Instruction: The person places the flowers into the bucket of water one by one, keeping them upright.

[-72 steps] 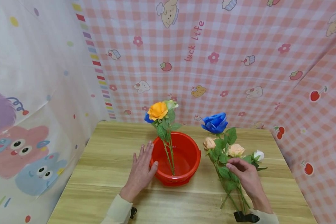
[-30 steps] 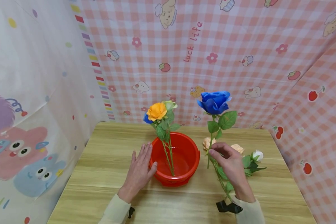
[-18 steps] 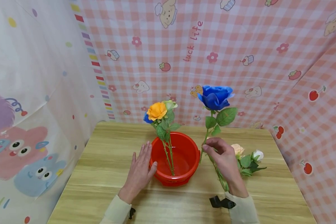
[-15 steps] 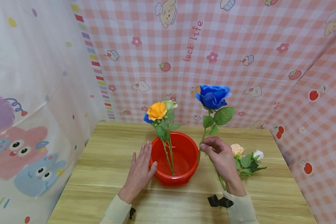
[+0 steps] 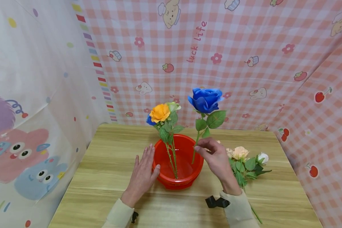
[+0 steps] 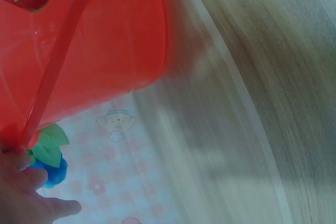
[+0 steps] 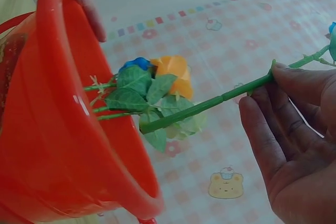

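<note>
My right hand (image 5: 216, 158) pinches the green stem of a blue artificial rose (image 5: 205, 100). The rose stands upright, and its lower stem end overlaps the right side of a red bucket (image 5: 179, 184) in the head view. From the right wrist, the cut stem end (image 7: 149, 126) shows right by the bucket's rim. My left hand (image 5: 142, 174) rests with straight fingers on the bucket's left rim. Inside the bucket lean an orange rose (image 5: 160, 113), a pale green-white rose (image 5: 174, 106) and another blue rose (image 5: 150, 120), their heads above the far rim.
Peach roses (image 5: 240, 153) and a white rosebud (image 5: 263, 158) lie on the wooden table (image 5: 102, 177) at the right, partly behind my right forearm. A pink checked cloth (image 5: 199, 63) hangs along the back edge. A patterned white cloth (image 5: 45, 95) hangs at the left.
My right hand has picked the blue rose off the pile at the right, raised it upright and carried it left to the bucket. My left hand has stayed at the rim.
</note>
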The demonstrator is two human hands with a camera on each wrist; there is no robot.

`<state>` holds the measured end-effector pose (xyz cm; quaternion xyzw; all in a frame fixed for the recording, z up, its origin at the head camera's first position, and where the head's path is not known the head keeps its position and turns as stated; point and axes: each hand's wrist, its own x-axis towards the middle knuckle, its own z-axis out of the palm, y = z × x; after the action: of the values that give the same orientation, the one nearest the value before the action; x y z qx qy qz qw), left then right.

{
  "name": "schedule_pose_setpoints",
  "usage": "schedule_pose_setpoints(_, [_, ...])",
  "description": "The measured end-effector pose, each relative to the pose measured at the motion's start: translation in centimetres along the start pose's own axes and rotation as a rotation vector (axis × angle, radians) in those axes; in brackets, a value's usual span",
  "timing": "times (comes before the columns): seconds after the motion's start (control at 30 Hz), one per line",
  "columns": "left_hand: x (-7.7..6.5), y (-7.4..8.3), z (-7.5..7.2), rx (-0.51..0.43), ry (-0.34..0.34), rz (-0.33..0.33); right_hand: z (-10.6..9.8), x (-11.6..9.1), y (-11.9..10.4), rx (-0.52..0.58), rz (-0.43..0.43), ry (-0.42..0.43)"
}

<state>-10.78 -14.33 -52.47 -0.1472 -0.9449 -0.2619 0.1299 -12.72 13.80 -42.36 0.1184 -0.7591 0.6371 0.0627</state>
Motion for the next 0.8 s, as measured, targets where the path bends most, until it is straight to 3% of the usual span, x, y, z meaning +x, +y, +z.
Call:
schedule_pose_setpoints(0.33, [0.0, 0.0, 0.1, -0.009, 0.013, 0.008, 1.4, 0.6, 1.1, 0.027, 0.026, -0.005])
schedule_pose_setpoints(0.8, [0.0, 0.0, 0.2, -0.02, 0.006, -0.003, 3.5, 1.0, 1.4, -0.122, 0.065, -0.01])
